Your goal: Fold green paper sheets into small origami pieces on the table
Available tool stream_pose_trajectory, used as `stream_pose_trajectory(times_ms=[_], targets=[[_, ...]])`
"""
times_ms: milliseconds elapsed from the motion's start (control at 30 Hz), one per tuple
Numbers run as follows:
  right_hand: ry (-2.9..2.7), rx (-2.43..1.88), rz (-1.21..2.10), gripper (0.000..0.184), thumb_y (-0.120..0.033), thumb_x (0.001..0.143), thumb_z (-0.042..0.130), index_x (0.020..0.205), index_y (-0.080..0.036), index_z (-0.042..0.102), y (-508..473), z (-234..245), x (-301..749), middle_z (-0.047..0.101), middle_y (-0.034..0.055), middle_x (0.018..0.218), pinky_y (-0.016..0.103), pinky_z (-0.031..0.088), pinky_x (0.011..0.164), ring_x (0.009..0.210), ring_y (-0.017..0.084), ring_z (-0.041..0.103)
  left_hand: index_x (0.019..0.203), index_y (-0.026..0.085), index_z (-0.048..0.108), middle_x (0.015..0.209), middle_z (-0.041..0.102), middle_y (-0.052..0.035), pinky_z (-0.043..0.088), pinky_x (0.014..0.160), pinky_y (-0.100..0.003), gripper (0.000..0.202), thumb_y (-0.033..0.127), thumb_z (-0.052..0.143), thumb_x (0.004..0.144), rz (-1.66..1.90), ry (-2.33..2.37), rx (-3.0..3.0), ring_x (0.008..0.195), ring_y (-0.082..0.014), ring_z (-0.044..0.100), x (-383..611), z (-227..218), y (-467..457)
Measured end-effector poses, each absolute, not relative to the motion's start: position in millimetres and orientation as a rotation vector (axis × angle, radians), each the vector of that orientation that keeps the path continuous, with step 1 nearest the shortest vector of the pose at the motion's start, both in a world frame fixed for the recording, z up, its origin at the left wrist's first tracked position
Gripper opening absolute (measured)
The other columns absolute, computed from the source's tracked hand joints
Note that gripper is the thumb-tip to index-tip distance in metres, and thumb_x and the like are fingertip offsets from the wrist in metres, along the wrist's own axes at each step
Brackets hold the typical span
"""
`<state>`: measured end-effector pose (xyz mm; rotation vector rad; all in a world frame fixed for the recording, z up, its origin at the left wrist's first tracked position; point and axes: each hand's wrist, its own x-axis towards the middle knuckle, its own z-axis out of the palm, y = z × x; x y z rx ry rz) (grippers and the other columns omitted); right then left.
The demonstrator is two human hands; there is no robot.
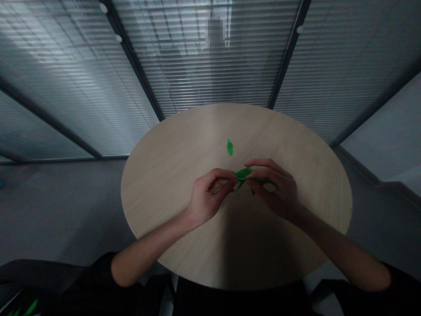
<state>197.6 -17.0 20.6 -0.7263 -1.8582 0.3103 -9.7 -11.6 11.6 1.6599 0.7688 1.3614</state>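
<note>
Between my two hands, above the middle of the round table, is a folded piece of green paper (243, 173) with several pointed flaps. My left hand (208, 195) pinches its left side between thumb and fingers. The thumb and fingers of my right hand (279, 188) close on the right side, with the index finger raised along the top; part of the paper is hidden behind these fingers. Farther back on the table, apart from both hands, lies a small pointed green folded paper piece (230, 147).
The round light-wood table (158, 175) stands close to glass partitions with blinds (210, 83). My shadow darkens its near part. At the lower left, beside a dark sleeve, several bright green bits (31, 307) show at the picture's edge. Grey floor (66, 206) surrounds the table.
</note>
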Motion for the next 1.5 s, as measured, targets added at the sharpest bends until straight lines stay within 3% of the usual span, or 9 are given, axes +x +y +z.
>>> stream_pose_trajectory(times_ms=[100, 367, 533, 700, 833, 967, 1367, 1500], targets=[[-1.799, -0.777, 0.480, 0.005, -0.018, 0.097, 0.067, 0.100, -0.023, 0.068, -20, 21, 196, 0.068, 0.0065, 0.123, 0.020, 0.060, 0.059, 0.078, 0.010, 0.070, 0.095, 0.019, 0.072, 0.093, 0.078, -0.0038, 0.065, 0.067, -0.020, 0.008, 0.020, 0.075, 0.089, 1.368, 0.766, 1.647, 0.073, -0.0123, 0.075, -9, 10, -14], [-1.761, -0.754, 0.642, 0.004, -0.025, 0.095, 0.072, 0.097, -0.023, 0.069, -18, 23, 197, 0.066, 0.0048, 0.112, 0.022, 0.057, 0.057, 0.077, 0.011, 0.068, 0.090, 0.019, 0.067, 0.088, 0.078, -0.0052, 0.064, 0.060, -0.023, 0.012, 0.025, 0.077, 0.087, 1.343, 0.835, 1.680, 0.069, -0.0146, 0.075, -9, 10, -18], [-1.756, -0.733, 0.657, 0.003, -0.026, 0.095, 0.072, 0.096, -0.024, 0.071, -17, 21, 197, 0.067, 0.0045, 0.112, 0.025, 0.060, 0.065, 0.087, 0.014, 0.071, 0.090, 0.019, 0.066, 0.086, 0.077, -0.0057, 0.064, 0.060, -0.023, 0.013, 0.027, 0.076, 0.089, 1.344, 0.859, 1.761, 0.068, -0.0145, 0.074, -10, 10, -17], [-1.720, -0.769, 0.615, 0.002, -0.023, 0.096, 0.071, 0.093, -0.023, 0.071, -16, 18, 195, 0.071, 0.0044, 0.109, 0.033, 0.060, 0.086, 0.101, 0.018, 0.071, 0.083, 0.019, 0.061, 0.086, 0.077, -0.0062, 0.065, 0.067, -0.025, 0.017, 0.027, 0.074, 0.091, 1.391, 0.810, 1.796, 0.071, -0.0143, 0.073, -9, 10, -18], [-1.690, -0.766, 0.675, 0.002, -0.023, 0.097, 0.069, 0.095, -0.023, 0.070, -18, 18, 193, 0.072, 0.0051, 0.109, 0.031, 0.060, 0.079, 0.096, 0.017, 0.072, 0.089, 0.019, 0.063, 0.090, 0.077, -0.0056, 0.065, 0.066, -0.024, 0.012, 0.024, 0.074, 0.090, 1.356, 0.799, 1.743, 0.073, -0.0142, 0.074, -8, 9, -18], [-1.681, -0.773, 0.626, 0.004, -0.020, 0.093, 0.071, 0.095, -0.024, 0.070, -18, 19, 193, 0.073, 0.0044, 0.107, 0.033, 0.061, 0.079, 0.095, 0.018, 0.072, 0.096, 0.019, 0.065, 0.094, 0.078, -0.0059, 0.066, 0.065, -0.025, 0.016, 0.027, 0.077, 0.088, 1.301, 0.810, 1.637, 0.074, -0.0156, 0.076, -8, 9, -17], [-1.810, -0.735, 0.328, 0.011, -0.016, 0.090, 0.071, 0.093, -0.025, 0.068, -19, 28, 196, 0.072, 0.0039, 0.103, 0.034, 0.061, 0.079, 0.091, 0.018, 0.071, 0.084, 0.021, 0.057, 0.102, 0.079, -0.0083, 0.070, 0.066, -0.029, 0.021, 0.029, 0.076, 0.090, 1.262, 0.717, 1.521, 0.082, -0.0187, 0.078, -6, 10, -16], [-1.797, -0.744, 0.343, 0.011, -0.015, 0.090, 0.071, 0.092, -0.025, 0.067, -19, 26, 195, 0.073, 0.0040, 0.102, 0.033, 0.061, 0.079, 0.090, 0.017, 0.071, 0.093, 0.020, 0.059, 0.102, 0.078, -0.0082, 0.068, 0.067, -0.027, 0.018, 0.025, 0.075, 0.088, 1.244, 0.715, 1.519, 0.085, -0.0186, 0.078, -5, 8, -15]])
